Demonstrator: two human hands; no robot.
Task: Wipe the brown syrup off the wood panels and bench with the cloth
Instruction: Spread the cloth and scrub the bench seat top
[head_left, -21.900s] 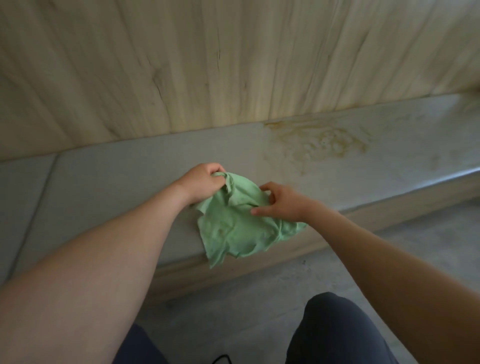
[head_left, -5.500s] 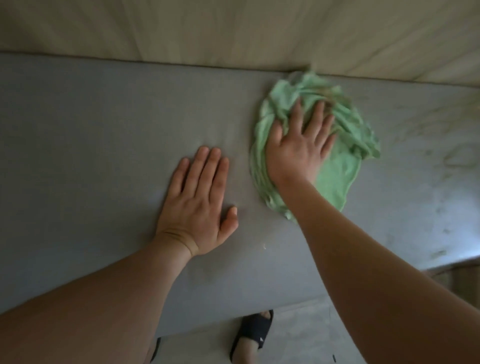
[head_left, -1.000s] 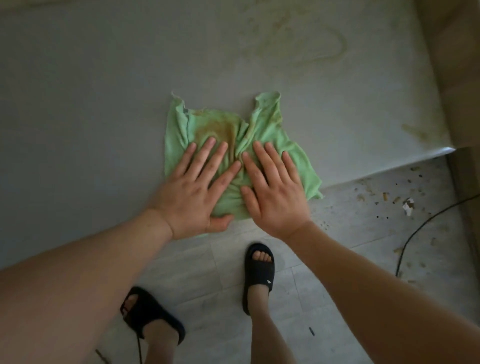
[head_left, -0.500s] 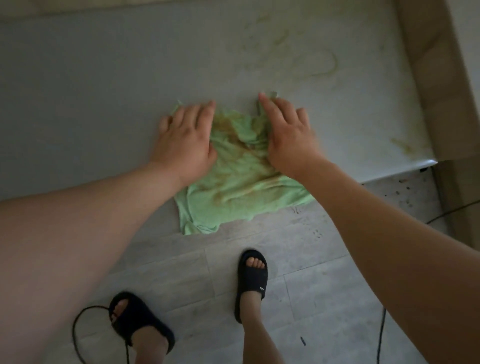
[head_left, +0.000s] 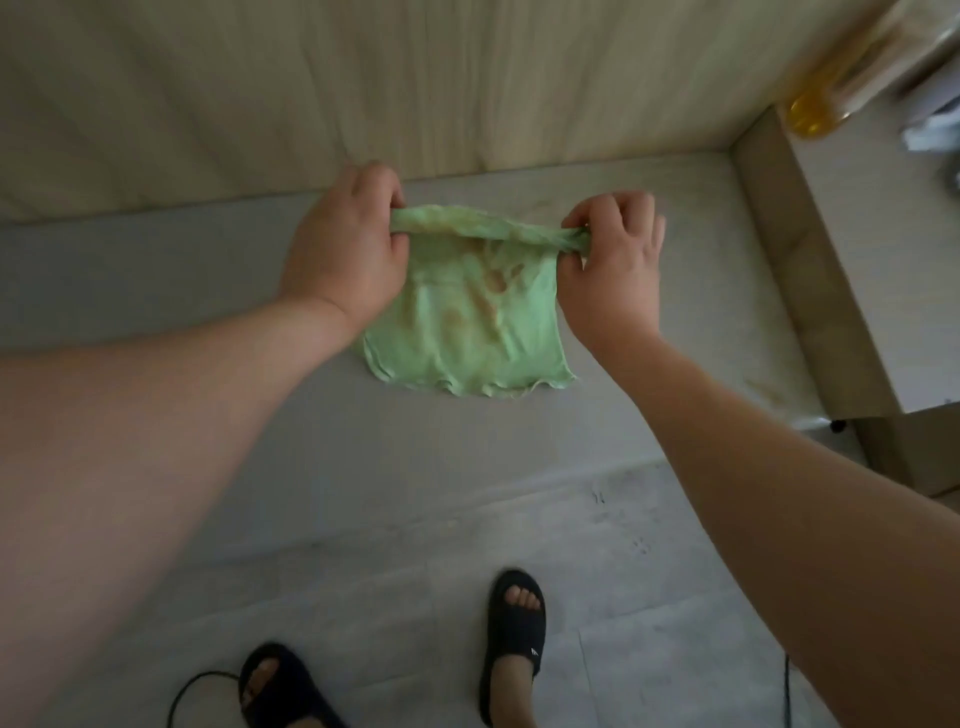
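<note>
pale wood panels (head_left: 467, 78) at the back, grey counter (head_left: 156, 270) below them, tiled floor (head_left: 623, 597) nearest. above the counter, lifted at the top and stretched sideways: green cloth (head_left: 457, 332), frilled lower hem hanging close to the surface, contact there impossible to tell. pinched at one upper corner by left hand (head_left: 345, 254), fingers curled tight round the rolled edge; pinched at the other by right hand (head_left: 613, 265), thumb and forefinger closed on the fabric, remaining fingers loosely bent. brown syrup (head_left: 493, 280) soaked into the middle of the cloth in several patches. faint yellowish smear (head_left: 769, 387) on the counter toward the right end, beside the raised side ledge; probably more wiping needed there. looks like turning or refolding to find a clean face. risks from here: laying the stained middle back down and spreading syrup over the counter instead of lifting it; trailing the hem across the surface and leaving streaks; touching the sticky patches and carrying them onto the panels. also worth minding: amber bottle (head_left: 815, 114) on the ledge at upper right, well apart, but knockable by a wide sweep into that corner. black sandals (head_left: 511, 639) and dark cable (head_left: 192, 691) on the floor, a possible snag when stepping sideways.
</note>
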